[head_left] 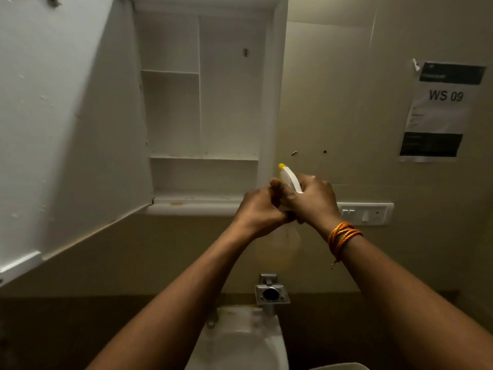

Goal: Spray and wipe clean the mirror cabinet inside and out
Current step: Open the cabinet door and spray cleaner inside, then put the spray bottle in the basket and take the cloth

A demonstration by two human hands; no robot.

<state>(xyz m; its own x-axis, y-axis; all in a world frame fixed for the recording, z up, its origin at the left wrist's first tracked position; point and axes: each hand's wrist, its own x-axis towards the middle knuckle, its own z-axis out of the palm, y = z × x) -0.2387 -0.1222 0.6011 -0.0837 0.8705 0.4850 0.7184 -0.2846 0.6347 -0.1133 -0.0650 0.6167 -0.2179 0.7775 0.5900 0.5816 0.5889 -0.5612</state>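
Observation:
The white mirror cabinet [208,108] hangs on the wall with its door [66,124] swung open to the left; its shelves hold nothing. In front of the cabinet's lower right corner I hold a spray bottle [289,180] with a white head and yellow nozzle tip pointing up-left. My right hand [312,200] grips the spray head. My left hand [262,209] holds the bottle's neck from the left. The translucent bottle body [280,249] hangs below both hands. No cloth is in view.
A white sink [240,340] with a metal tap [270,292] sits below my arms. A switch plate [365,213] is on the wall to the right, and a paper sign reading WS 09 [440,110] hangs further right.

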